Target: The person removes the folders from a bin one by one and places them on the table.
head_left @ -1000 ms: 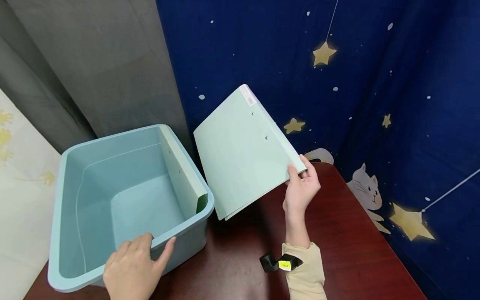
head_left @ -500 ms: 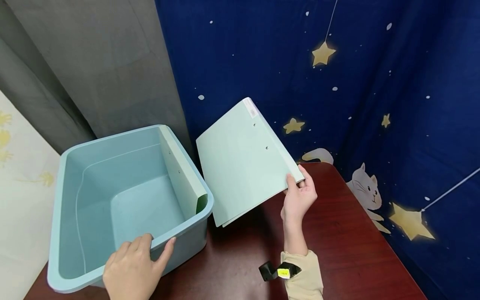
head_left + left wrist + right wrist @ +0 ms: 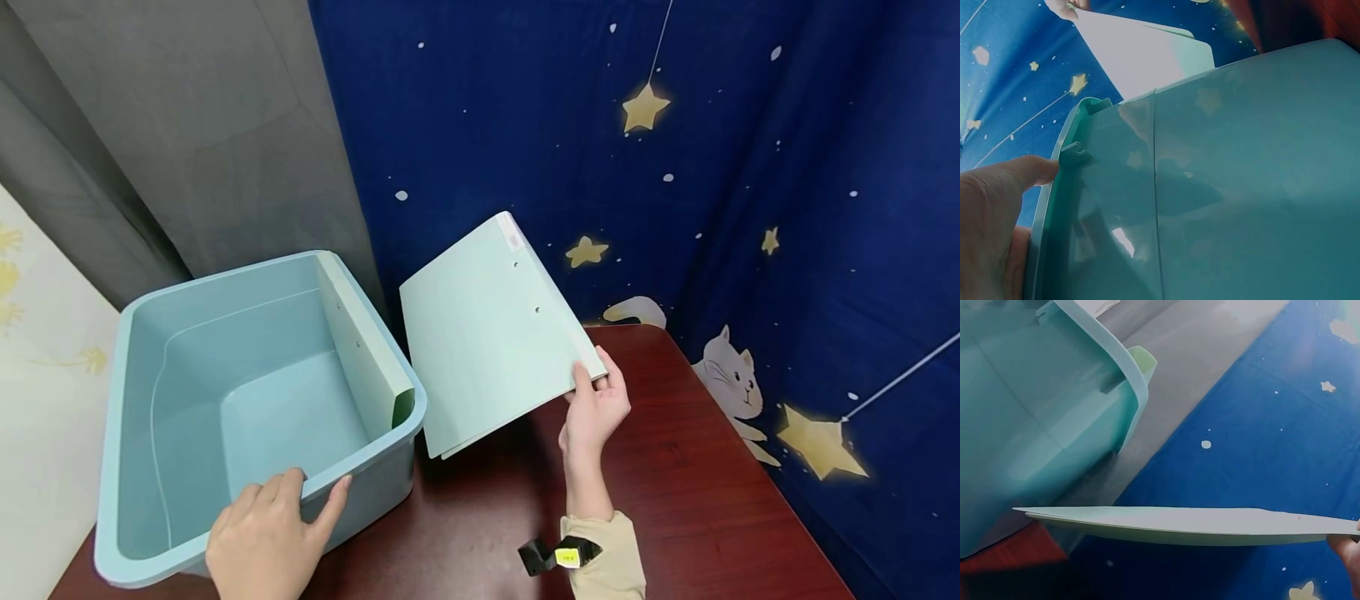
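Observation:
A light blue plastic tub (image 3: 262,275) stands on the table at the left. My left hand (image 3: 262,533) grips its near rim, fingers over the inner side and thumb outside. Inside the tub, a pale green file folder (image 3: 363,350) stands on edge against the right wall. Another pale green file folder (image 3: 495,333) tilts to the right of the tub, its label near the top of the spine. My right hand (image 3: 596,408) pinches this folder at the spine's lower corner. In the right wrist view the held folder (image 3: 1197,525) appears edge-on, its covers slightly parted.
The dark red wooden table (image 3: 712,500) extends to the right and front. A blue curtain (image 3: 525,100) with stars and a cat hangs behind, beside a grey curtain (image 3: 187,125). A black wrist camera (image 3: 551,554) sits at the right sleeve.
The right hand has lowered the held folder toward the table, drawing it slightly nearer. The left hand and the tub stay in place.

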A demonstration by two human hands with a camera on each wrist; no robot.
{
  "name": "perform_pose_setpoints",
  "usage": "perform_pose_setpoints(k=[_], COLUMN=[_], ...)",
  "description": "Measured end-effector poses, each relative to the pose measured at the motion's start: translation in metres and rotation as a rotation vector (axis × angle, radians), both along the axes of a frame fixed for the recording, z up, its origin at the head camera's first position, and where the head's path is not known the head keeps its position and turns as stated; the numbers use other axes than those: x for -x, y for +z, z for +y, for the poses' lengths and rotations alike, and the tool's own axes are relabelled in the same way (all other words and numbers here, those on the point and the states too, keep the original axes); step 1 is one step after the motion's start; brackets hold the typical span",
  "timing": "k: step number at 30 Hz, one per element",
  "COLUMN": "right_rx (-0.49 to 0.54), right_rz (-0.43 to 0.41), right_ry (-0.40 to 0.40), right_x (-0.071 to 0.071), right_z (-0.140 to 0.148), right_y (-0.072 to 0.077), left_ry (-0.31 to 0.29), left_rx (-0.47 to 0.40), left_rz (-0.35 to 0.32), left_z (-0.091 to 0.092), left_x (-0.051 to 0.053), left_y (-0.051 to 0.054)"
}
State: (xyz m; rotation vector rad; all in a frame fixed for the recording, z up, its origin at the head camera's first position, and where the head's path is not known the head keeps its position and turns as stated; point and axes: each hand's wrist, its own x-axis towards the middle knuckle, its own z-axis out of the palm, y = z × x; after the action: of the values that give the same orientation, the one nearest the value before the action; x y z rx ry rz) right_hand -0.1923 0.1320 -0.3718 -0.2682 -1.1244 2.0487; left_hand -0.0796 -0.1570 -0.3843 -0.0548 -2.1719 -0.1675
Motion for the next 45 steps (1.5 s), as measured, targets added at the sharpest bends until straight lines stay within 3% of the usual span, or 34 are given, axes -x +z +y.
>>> perform_pose_setpoints(k=[7, 24, 45], right_rx=[0.035, 0.013, 0.007], right_rz=[-0.004, -0.056, -0.116], right_ry=[0.009, -0.015, -0.050], right_x=[-0.002, -0.002, -0.007], right_z=[0.002, -0.002, -0.015], right_y=[-0.010, -0.039, -0.057], left_ry=[-0.002, -0.005, 0.008], left_rx=[0.001, -0.003, 0.023], left_rz=[0.007, -0.011, -0.025], left_z=[0.002, -0.002, -0.002], left_x=[-0.001, 0.000, -0.001], left_y=[0.004, -0.002, -0.003])
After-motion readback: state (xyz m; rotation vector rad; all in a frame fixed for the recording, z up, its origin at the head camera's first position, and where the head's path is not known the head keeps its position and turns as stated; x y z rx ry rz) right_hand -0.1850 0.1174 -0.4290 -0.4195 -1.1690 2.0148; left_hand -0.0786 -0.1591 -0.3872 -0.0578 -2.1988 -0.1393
